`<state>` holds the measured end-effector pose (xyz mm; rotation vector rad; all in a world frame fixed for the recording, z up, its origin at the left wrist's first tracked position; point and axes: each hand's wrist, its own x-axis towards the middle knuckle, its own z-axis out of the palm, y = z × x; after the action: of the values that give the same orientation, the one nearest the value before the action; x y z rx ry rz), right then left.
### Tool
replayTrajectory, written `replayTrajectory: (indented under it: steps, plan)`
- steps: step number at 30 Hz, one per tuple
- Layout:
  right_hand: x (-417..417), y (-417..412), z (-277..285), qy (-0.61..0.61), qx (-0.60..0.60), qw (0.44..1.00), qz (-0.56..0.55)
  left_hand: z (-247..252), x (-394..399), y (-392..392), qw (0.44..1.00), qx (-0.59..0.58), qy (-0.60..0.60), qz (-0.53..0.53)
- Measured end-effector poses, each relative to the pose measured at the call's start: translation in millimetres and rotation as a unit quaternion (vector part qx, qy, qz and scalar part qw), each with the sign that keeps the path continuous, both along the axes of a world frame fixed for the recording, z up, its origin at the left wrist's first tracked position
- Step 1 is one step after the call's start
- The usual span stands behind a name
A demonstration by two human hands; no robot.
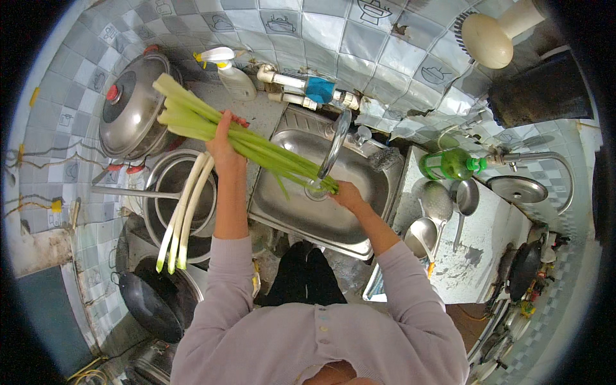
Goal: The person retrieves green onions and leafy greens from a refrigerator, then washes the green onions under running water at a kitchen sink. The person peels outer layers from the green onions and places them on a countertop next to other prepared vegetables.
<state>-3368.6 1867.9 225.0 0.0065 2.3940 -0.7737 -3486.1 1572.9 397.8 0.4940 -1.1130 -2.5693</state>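
A bunch of celery stalks slants across the stainless steel sink, its thick pale ends up and to the left. My left hand grips the stalks near their thick ends. Around the thin lower ends close the fingers of my right hand, over the basin. The curved metal faucet arches above this end, and water seems to run onto it. Several trimmed white leek or scallion stalks rest across a metal pot to the left of my left forearm.
A lidded steel wok and a spray bottle stand at the back left. On the right-hand counter are a green bottle, a perforated ladle and a small ladle. A dark wok lies at lower left.
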Motion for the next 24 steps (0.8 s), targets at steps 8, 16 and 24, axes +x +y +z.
replayTrajectory:
  steps: [8, 16, 24]
  plan:
    - [5, -72, 61, 0.226, -0.179, 0.956, 0.045, -56, 70, 52, 0.997, -0.012, -0.068, -0.023]
    - [40, -41, -27, 0.035, -0.092, 0.993, -0.067, -10, 86, 35, 0.999, -0.017, -0.004, -0.037]
    - [61, 79, -63, -0.036, 0.173, 0.982, -0.069, -1, 65, 23, 0.995, 0.001, 0.055, -0.079]
